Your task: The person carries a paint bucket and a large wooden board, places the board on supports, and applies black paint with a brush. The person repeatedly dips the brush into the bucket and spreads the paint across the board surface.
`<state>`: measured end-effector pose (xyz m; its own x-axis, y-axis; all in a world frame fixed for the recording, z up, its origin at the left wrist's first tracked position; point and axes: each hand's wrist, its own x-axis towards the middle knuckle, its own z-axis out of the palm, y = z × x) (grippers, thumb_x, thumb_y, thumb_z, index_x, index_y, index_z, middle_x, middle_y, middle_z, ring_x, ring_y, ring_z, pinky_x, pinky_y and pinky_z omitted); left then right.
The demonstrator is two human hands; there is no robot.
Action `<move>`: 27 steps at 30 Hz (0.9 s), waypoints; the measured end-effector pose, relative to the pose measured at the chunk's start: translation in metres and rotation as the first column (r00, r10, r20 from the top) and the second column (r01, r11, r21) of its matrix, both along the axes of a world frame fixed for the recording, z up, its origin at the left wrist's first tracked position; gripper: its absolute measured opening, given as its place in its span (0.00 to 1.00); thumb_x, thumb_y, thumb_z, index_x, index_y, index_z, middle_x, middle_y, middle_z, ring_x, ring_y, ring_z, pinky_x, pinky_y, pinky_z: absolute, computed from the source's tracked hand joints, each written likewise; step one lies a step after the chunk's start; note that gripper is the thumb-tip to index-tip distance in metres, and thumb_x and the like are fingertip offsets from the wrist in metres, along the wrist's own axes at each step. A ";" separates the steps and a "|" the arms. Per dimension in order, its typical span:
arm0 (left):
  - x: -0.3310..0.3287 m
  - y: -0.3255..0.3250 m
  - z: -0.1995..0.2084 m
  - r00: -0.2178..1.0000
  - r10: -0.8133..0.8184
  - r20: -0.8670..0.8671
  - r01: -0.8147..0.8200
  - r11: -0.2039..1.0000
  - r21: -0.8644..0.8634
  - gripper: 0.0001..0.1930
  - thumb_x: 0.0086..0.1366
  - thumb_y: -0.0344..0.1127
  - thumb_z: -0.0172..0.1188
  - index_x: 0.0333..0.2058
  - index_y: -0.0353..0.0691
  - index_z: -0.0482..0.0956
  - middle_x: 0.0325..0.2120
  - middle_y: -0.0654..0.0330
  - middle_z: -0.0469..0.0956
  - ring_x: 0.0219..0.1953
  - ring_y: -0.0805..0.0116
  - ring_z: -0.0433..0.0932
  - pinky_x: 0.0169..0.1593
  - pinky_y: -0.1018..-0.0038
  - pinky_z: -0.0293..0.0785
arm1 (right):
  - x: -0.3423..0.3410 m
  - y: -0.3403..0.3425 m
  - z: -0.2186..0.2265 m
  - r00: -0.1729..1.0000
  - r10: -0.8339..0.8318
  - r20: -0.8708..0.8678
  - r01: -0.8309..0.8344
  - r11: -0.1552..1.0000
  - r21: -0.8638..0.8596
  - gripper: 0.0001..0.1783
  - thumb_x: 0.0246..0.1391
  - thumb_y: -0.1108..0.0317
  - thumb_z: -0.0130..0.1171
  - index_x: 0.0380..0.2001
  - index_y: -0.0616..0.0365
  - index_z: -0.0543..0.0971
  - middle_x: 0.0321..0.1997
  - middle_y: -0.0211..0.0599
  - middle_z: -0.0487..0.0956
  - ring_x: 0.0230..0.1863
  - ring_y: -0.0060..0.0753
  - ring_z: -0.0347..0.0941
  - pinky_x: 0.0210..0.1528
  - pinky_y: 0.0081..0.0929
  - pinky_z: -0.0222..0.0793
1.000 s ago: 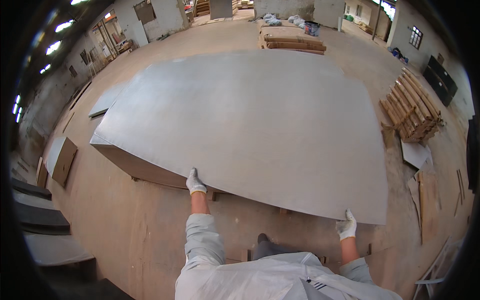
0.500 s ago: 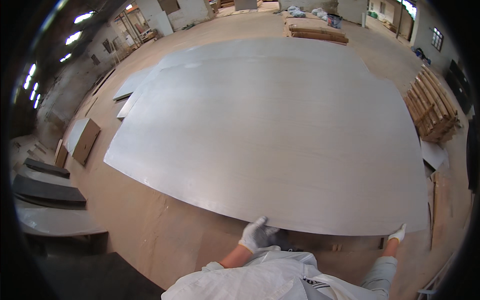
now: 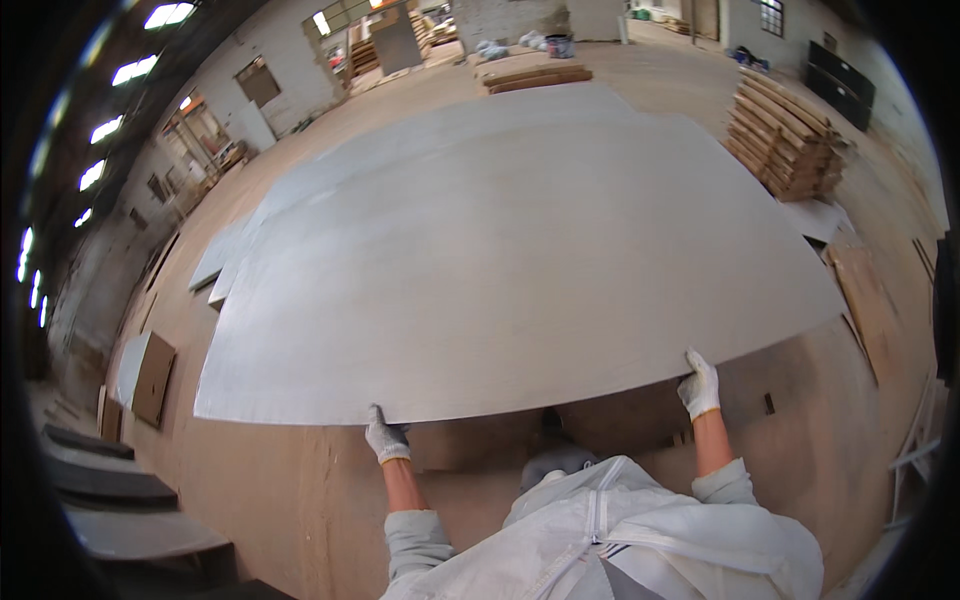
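A large grey flat sheet (image 3: 500, 270) spreads out in front of me, its near edge lifted off the floor. My left hand (image 3: 384, 436), in a white work glove, grips that edge toward its left part, thumb on top and fingers underneath. Farther right along the same edge, my gloved right hand (image 3: 699, 386) holds it likewise, thumb up over the rim. The fingers under the sheet are mostly hidden. Beneath the far left side of this sheet, the edges of other grey sheets (image 3: 215, 255) stick out.
Bundled brown boards (image 3: 785, 135) are piled beyond the sheet's right side, with a brown plank (image 3: 860, 300) nearer. A box-shaped block (image 3: 152, 380) stands at the left, near dark curved panels (image 3: 110, 485). Flat brown packages (image 3: 540, 78) lie past the far edge.
My left hand has shifted left along the sheet's edge, and my right hand now sits farther from its right corner. The view has turned to the right.
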<state>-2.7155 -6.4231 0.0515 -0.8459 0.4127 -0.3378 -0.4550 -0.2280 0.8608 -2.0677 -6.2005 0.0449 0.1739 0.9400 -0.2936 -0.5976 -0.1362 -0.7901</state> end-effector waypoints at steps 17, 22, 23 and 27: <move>0.100 -0.014 0.325 -0.271 0.681 -0.680 -0.672 0.372 0.640 0.34 0.75 0.58 0.55 0.62 0.29 0.70 0.57 0.43 0.77 0.53 0.53 0.81 0.52 0.53 0.83 | 0.128 -0.080 0.372 0.935 -0.142 0.325 0.016 0.933 0.361 0.12 0.63 0.56 0.60 0.41 0.52 0.83 0.30 0.27 0.80 0.12 0.20 0.66 0.11 0.22 0.57; 0.071 0.007 0.377 -0.648 0.688 -0.327 -0.238 0.226 0.945 0.31 0.74 0.63 0.52 0.44 0.32 0.76 0.39 0.47 0.79 0.40 0.57 0.81 0.46 0.55 0.79 | 0.128 -0.062 0.391 0.887 -0.144 0.439 -0.089 0.880 0.467 0.20 0.70 0.55 0.56 0.51 0.59 0.81 0.36 0.36 0.82 0.22 0.29 0.73 0.24 0.25 0.70; 0.055 0.011 0.375 -0.572 0.712 -0.408 -0.206 0.356 0.911 0.29 0.74 0.61 0.51 0.35 0.34 0.76 0.31 0.52 0.78 0.36 0.59 0.79 0.47 0.57 0.77 | 0.138 -0.057 0.378 0.744 -0.427 0.514 0.058 0.808 0.587 0.22 0.71 0.54 0.55 0.54 0.62 0.79 0.39 0.39 0.82 0.28 0.33 0.75 0.30 0.28 0.73; 0.084 0.051 0.427 -0.602 0.723 -0.339 -0.104 0.350 0.931 0.31 0.72 0.59 0.49 0.17 0.40 0.69 0.14 0.60 0.66 0.21 0.63 0.69 0.33 0.69 0.69 | 0.162 -0.038 0.330 -0.035 -0.968 0.250 0.179 0.240 0.954 0.29 0.73 0.54 0.53 0.63 0.71 0.72 0.48 0.50 0.83 0.49 0.46 0.80 0.51 0.40 0.80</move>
<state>-2.6317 -6.3720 0.4781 0.1985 -0.6688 0.7165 0.9792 0.1036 -0.1746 -1.9056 -6.2380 0.3748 0.4509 0.0344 0.8919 0.7736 0.4833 -0.4097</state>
